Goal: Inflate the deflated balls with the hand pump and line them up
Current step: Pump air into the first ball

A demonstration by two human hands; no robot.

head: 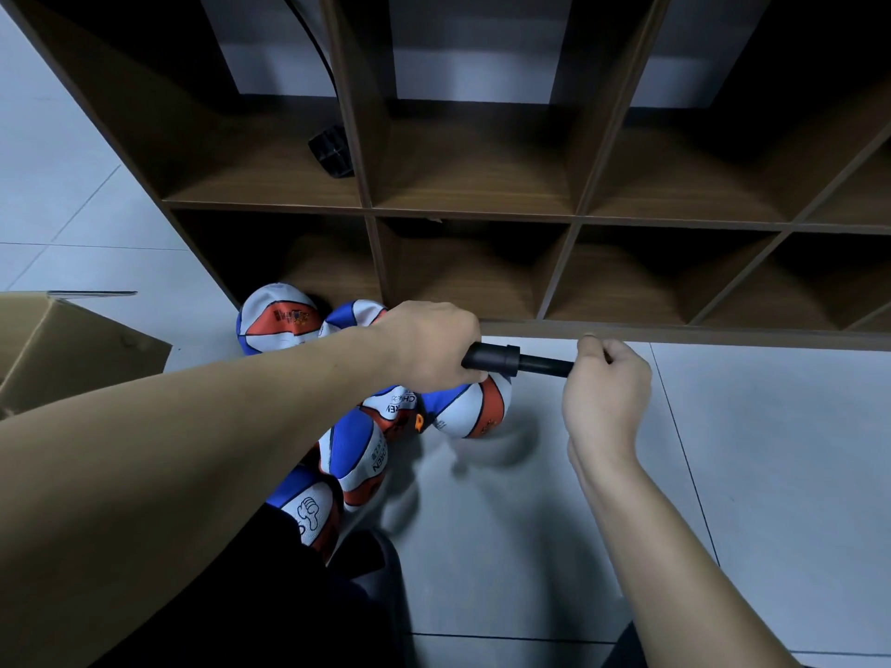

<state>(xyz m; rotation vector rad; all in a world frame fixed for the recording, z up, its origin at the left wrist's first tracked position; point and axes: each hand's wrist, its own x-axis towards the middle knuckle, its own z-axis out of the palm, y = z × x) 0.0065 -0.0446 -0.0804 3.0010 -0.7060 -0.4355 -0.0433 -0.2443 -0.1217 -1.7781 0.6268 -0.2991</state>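
Left hand (431, 344) is clenched around the black hand pump (511, 360) body; right hand (605, 388) has its fingers curled at the pump's thin end, apparently pinching it, contact partly hidden. Deflated balls (366, 455) lie in a heap on the floor (530, 523), below the pump, against the shelf (573, 216). Likely step: readying the pump. Advice: steady the body, keep the tip straight, pick one ball clear of the heap. Cardboard box (72, 349) sits left; shelf edge crowds the right hand.
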